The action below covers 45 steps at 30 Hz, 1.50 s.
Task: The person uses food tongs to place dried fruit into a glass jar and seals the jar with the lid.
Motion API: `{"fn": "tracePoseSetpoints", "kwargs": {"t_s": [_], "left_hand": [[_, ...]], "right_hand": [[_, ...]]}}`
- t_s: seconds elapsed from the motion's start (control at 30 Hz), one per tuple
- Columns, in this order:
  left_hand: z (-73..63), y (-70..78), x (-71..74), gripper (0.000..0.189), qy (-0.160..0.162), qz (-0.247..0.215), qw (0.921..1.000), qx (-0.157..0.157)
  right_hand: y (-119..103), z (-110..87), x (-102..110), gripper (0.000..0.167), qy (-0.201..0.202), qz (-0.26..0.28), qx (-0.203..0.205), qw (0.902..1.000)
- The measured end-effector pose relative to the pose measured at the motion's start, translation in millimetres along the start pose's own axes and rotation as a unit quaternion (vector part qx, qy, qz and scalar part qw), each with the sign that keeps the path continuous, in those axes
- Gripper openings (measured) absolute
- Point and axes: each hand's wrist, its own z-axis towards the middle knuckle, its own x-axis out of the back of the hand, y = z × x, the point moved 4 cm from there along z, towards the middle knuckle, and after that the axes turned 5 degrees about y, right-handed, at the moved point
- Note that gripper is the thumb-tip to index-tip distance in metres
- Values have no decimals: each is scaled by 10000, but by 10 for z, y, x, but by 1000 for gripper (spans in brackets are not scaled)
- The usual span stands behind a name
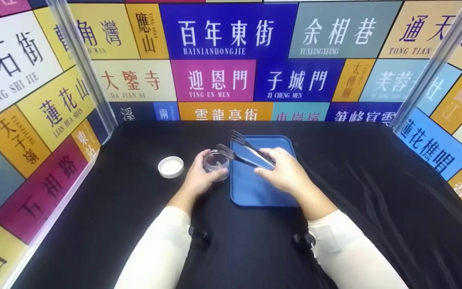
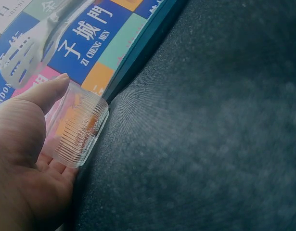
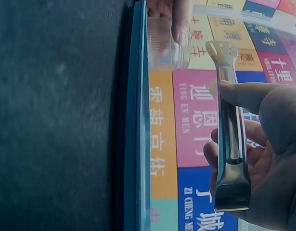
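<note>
My left hand [image 1: 202, 173] holds a clear ribbed jar [image 2: 80, 130] on the black cloth, thumb on the near side and fingers around the far side. Something small lies inside the jar, too blurred to name. Metal serving tongs [image 3: 229, 139] are in my right hand [image 1: 285, 170], gripped between thumb and fingers above the tray. Their two slotted ends stand apart, one over the jar's rim and the other farther back. A blue tray [image 1: 261, 196] lies under the tongs, just right of the jar.
A white round lid [image 1: 171, 167] lies left of the jar on the black tablecloth [image 1: 239, 249]. Panels printed with Chinese characters [image 1: 227, 32] enclose the table at the back and sides.
</note>
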Motion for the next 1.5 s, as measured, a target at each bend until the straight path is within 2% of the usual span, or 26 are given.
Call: {"fn": "tracePoseSetpoints", "kwargs": {"t_s": [0.37,0.63,0.83,1.33,1.5], "left_hand": [[-5,13,6,96,-26,-48,10000,17],[-21,13,15,95,-5,33,10000,23],[-19,12,18,95,17,32,10000,11],[-23,22,5,95,-31,-93,10000,-15],[-29,27,10,94,-21,-94,9999,-34]], "right_hand": [[360,101,84,67,46,-51,-484,9988],[533,123,226,70,148,-174,-722,9971],[745,140,313,72,165,-209,-1013,9945],[1284,106,549,69,830,-72,-1726,9815],[1454,69,661,68,1038,-220,-1901,9760]]}}
